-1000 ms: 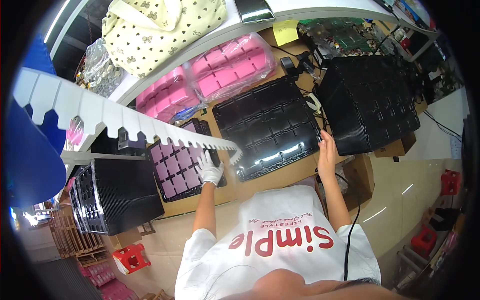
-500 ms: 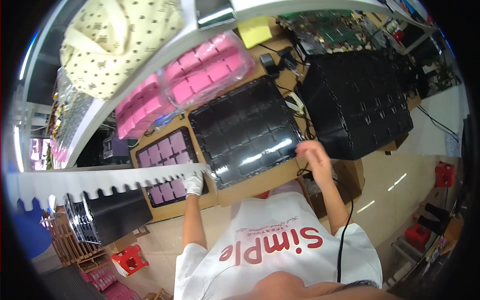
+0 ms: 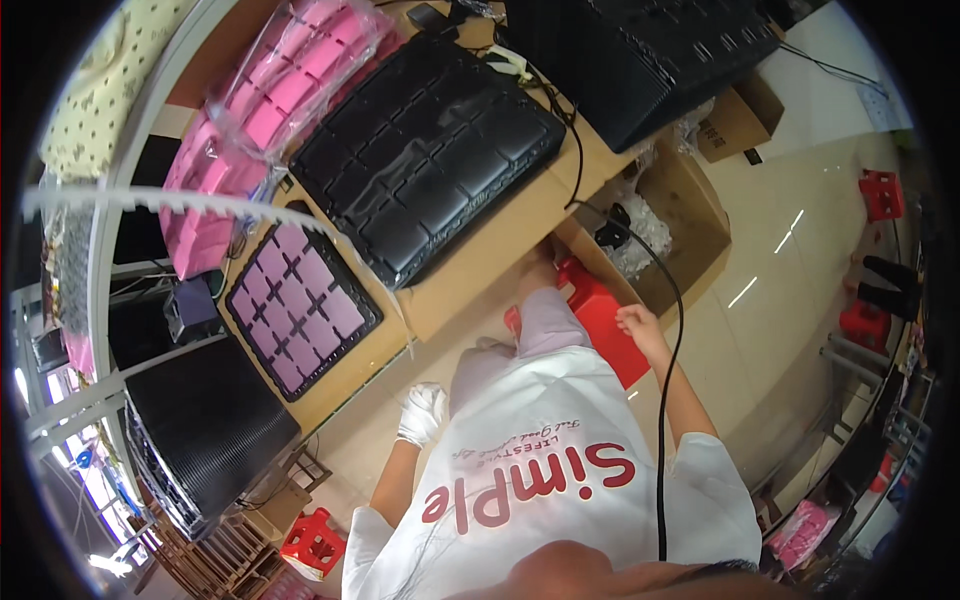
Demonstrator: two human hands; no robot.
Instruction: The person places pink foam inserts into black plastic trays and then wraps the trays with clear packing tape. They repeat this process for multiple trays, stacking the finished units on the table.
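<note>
My left hand (image 3: 423,412), in a white glove, hangs beside my thigh below the table edge. It holds nothing that I can see, its fingers loosely bent. My bare right hand (image 3: 641,326) is empty, with loosely curled fingers, close to a red plastic stool (image 3: 606,325) and a hanging black cable (image 3: 677,310). On the cardboard-covered table (image 3: 455,305) lies a black tray (image 3: 303,310) with pink-purple blocks in its compartments. To its right is a larger stack of black divided trays (image 3: 425,155).
Pink foam blocks in clear plastic (image 3: 290,75) stand at the back left. Tall stacks of black trays are at the left (image 3: 210,425) and far right (image 3: 640,70). An open cardboard box (image 3: 690,245) with white plastic stands right of the stool. Another red stool (image 3: 313,545) is lower left.
My left hand has left the small tray and dropped to my side. My right hand has come down from the large black trays. The view has shifted, and the floor box shows more.
</note>
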